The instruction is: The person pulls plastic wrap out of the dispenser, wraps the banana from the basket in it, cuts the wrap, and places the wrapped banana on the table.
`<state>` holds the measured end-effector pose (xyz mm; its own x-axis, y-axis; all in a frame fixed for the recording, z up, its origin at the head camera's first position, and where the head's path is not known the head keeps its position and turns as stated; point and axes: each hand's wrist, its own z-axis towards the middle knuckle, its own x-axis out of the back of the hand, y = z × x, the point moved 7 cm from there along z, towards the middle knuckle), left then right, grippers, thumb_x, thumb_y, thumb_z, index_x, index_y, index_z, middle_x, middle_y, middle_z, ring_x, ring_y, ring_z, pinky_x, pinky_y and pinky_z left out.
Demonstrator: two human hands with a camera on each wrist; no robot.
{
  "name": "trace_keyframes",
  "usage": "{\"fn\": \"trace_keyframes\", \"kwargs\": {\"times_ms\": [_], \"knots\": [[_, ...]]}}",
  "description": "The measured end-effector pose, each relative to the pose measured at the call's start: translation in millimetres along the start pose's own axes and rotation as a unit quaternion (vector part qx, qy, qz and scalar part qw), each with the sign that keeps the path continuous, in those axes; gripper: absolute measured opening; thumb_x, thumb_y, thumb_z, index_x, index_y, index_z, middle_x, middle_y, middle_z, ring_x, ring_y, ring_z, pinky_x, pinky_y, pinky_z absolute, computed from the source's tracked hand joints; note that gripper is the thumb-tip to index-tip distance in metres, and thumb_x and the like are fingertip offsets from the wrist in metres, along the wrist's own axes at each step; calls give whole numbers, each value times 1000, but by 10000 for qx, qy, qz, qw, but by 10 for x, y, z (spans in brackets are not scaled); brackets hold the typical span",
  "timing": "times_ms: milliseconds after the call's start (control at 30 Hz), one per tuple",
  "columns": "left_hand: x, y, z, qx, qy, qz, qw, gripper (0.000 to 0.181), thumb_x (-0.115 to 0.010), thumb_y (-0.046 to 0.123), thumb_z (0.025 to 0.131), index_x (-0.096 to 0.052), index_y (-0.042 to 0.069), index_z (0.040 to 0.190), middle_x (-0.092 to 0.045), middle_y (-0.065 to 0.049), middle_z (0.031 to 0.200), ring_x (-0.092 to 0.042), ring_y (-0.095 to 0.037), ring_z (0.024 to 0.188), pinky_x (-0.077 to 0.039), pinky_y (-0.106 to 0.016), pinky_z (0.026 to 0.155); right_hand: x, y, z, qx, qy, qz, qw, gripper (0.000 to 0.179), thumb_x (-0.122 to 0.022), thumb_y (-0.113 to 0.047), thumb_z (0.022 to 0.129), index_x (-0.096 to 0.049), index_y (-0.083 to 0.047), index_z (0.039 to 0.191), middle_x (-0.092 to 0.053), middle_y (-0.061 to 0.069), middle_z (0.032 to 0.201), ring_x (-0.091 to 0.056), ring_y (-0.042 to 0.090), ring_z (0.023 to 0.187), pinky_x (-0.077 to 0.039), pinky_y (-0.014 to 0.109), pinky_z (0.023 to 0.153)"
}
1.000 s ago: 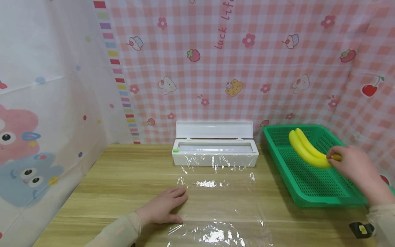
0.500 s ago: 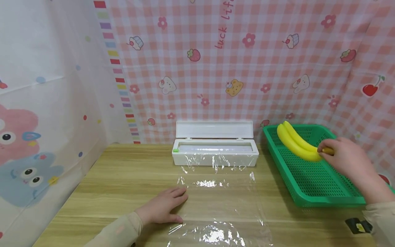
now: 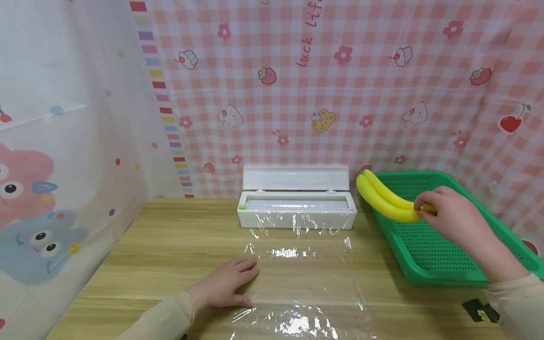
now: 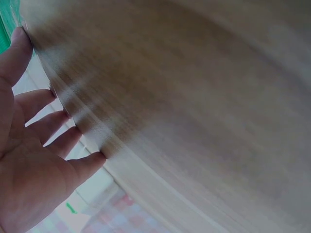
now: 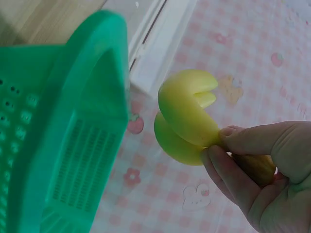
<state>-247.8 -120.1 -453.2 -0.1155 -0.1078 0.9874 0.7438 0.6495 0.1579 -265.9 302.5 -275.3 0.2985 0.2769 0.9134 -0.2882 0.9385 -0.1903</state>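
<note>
My right hand (image 3: 452, 215) pinches a pair of joined yellow bananas (image 3: 384, 198) by the stem end and holds them above the left part of the green basket. In the right wrist view, thumb and fingers close round the stem of the bananas (image 5: 187, 111). My left hand (image 3: 225, 283) rests on the table with fingers spread, at the left edge of a sheet of cling film (image 3: 306, 278). The left wrist view shows that hand (image 4: 43, 141) with its fingertips on the surface. From a white cling film box (image 3: 296, 218) with a raised lid, the film runs toward me.
The green basket (image 3: 405, 264) stands on the right of the wooden table (image 3: 170, 241). A black strap with a yellow patch (image 3: 480, 310) hangs below the right sleeve. Pink checked cloth (image 3: 293, 94) covers the back; white printed cloth (image 3: 85, 118) hangs at the left.
My right hand has carried the bananas left, from over the basket's middle to its left rim, rising a little on the way. The left hand, film and box have stayed put.
</note>
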Motion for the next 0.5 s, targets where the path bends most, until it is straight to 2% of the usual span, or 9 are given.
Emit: {"fn": "trace_keyframes", "kwargs": {"times_ms": [233, 500], "knots": [[-14, -4, -1, -67, 65, -2, 10000, 78, -72, 49, 86, -50, -1, 142, -40, -22, 151, -38, -41, 137, -34, -55, 111, -42, -189, 13, 196, 54, 94, 9997, 13, -77, 1, 81, -71, -5, 91, -59, 18, 94, -51, 31, 80, -52, 51, 69], [-16, -7, -8, 20, -5, -46, 10000, 79, -72, 48, 86, -49, 0, 143, -38, -21, 153, -36, -40, 139, -32, -54, 113, -121, -407, 8, 493, 80, 204, 9985, 16, -78, 3, 80, -70, -8, 89, -60, 15, 97, -53, 29, 81, -53, 48, 69]]}}
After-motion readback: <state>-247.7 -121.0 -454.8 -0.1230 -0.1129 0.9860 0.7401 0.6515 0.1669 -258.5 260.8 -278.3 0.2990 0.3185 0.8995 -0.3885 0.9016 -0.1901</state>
